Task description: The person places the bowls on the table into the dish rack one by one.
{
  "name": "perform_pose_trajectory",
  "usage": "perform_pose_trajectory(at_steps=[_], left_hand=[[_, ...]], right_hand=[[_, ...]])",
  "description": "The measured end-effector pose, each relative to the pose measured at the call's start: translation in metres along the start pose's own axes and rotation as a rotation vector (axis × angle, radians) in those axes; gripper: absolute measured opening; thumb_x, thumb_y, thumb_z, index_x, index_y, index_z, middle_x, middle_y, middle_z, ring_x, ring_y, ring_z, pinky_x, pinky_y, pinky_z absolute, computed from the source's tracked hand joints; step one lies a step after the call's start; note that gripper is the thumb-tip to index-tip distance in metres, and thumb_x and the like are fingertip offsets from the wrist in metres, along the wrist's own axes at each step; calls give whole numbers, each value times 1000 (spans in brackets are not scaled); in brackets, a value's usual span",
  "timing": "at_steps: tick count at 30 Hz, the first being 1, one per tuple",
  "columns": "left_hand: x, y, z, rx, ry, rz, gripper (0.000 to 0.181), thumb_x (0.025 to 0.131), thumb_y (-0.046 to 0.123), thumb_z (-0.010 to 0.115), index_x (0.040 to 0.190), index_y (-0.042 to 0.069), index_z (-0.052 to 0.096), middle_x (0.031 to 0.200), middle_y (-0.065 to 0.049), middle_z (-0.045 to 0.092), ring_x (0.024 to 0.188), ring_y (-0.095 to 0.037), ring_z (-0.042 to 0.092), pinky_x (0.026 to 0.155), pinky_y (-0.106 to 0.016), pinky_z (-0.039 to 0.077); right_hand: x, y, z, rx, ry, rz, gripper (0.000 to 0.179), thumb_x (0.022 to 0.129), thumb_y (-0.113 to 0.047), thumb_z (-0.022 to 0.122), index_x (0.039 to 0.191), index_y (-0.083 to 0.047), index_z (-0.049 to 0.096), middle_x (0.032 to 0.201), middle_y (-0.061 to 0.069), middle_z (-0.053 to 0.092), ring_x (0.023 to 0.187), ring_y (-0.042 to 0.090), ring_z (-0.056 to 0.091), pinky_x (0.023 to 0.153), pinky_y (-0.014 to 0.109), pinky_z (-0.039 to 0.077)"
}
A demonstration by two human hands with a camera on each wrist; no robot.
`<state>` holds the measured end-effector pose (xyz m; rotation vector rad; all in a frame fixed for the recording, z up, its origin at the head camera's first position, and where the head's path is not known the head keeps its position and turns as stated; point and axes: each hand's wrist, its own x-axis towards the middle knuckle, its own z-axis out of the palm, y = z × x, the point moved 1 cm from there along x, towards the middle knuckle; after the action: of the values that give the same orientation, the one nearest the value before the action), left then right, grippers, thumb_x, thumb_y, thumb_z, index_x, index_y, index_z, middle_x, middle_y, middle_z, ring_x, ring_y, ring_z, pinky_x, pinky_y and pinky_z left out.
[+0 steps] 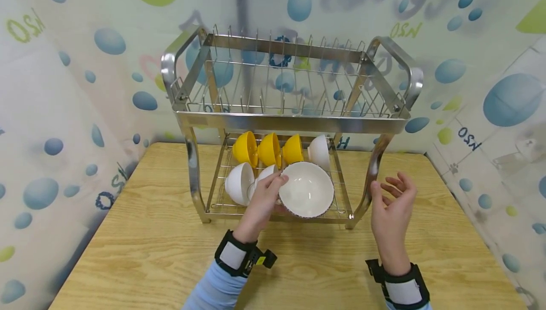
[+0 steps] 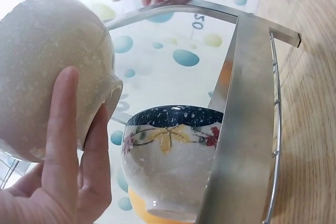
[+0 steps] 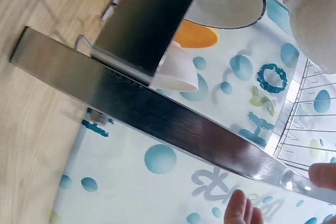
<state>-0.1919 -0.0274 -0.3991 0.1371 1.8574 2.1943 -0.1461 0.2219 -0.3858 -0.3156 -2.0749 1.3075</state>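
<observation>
A white bowl (image 1: 307,189) with a dark speckled rim is in my left hand (image 1: 266,196), its inside facing up toward the head camera. My left thumb lies at its rim, and in the left wrist view the fingers (image 2: 62,124) press its outer wall near the foot ring. Behind that hand, another white bowl (image 1: 266,171) is partly hidden; the left wrist view shows a bowl (image 2: 168,166) with a dark blue band and painted flowers. To the right of the rack, my right hand (image 1: 392,208) is raised beside the metal leg, fingers loosely bent, holding nothing.
The two-tier metal dish rack (image 1: 294,123) stands on the wooden table (image 1: 145,253). Its lower tier holds yellow bowls (image 1: 244,149) at the back, a white bowl (image 1: 319,151) at back right and another white bowl (image 1: 238,184) at front left. Upright wires line the upper tier.
</observation>
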Motion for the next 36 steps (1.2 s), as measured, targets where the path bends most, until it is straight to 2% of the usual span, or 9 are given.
perform_pose_trajectory(at_steps=[4, 9, 11, 16, 19, 23, 26, 31, 36], left_hand=[[1, 0, 0, 4, 4, -2, 45, 97, 32, 44, 133, 8, 53, 117, -20, 57, 79, -20, 63, 63, -40, 58], [2, -1, 0, -13, 3, 9, 45, 97, 32, 44, 133, 7, 53, 116, -22, 58, 78, -20, 63, 62, -41, 58], [2, -1, 0, -13, 2, 12, 45, 97, 32, 44, 134, 6, 51, 119, -22, 57, 80, -21, 64, 63, -42, 58], [3, -1, 0, -24, 13, 7, 46, 96, 33, 45, 134, 8, 51, 125, -20, 55, 88, -24, 63, 68, -48, 57], [2, 0, 0, -15, 39, 17, 47, 96, 35, 46, 135, 8, 51, 129, -19, 53, 93, -26, 62, 70, -49, 56], [1, 2, 2, 6, 91, 53, 47, 96, 34, 46, 135, 9, 51, 134, -16, 50, 102, -28, 60, 72, -47, 57], [2, 4, 5, 22, 130, 89, 45, 97, 34, 47, 135, 11, 51, 133, -13, 51, 104, -28, 58, 74, -45, 57], [2, 10, 12, 84, 167, 123, 43, 96, 35, 52, 135, 16, 51, 113, -15, 58, 84, -24, 62, 66, -45, 57], [6, 17, 24, 248, 190, 217, 39, 93, 34, 57, 130, 23, 55, 88, -13, 57, 67, -21, 59, 59, -43, 57]], right_hand=[[-5, 7, 2, -40, -71, 53, 59, 94, -25, 57, 141, -6, 28, 123, 10, 47, 110, 21, 53, 82, 14, 44], [-9, 15, 4, -120, -150, 38, 58, 95, -28, 56, 139, -2, 30, 124, 17, 51, 111, 30, 55, 87, 42, 50], [-9, 17, 5, -143, -168, 11, 55, 95, -28, 55, 137, 0, 34, 121, 19, 53, 109, 31, 56, 85, 48, 50], [-9, 21, 8, -204, -191, -34, 44, 96, -26, 54, 129, 1, 42, 113, 18, 57, 102, 30, 59, 79, 42, 54], [-8, 24, 10, -227, -219, -32, 36, 97, -23, 53, 124, 0, 47, 107, 15, 63, 98, 27, 63, 76, 34, 54], [-8, 24, 10, -246, -254, -34, 28, 98, -21, 51, 119, -2, 51, 97, 11, 68, 92, 25, 66, 70, 13, 46], [-7, 23, 11, -250, -267, -45, 26, 99, -20, 50, 118, -2, 52, 94, 10, 67, 89, 23, 66, 68, 9, 42], [-7, 22, 11, -256, -278, -54, 25, 99, -19, 48, 116, -1, 51, 93, 10, 66, 86, 21, 65, 68, 12, 45], [-7, 22, 10, -257, -282, -49, 25, 99, -19, 48, 116, 0, 51, 92, 11, 66, 86, 21, 65, 68, 11, 44]])
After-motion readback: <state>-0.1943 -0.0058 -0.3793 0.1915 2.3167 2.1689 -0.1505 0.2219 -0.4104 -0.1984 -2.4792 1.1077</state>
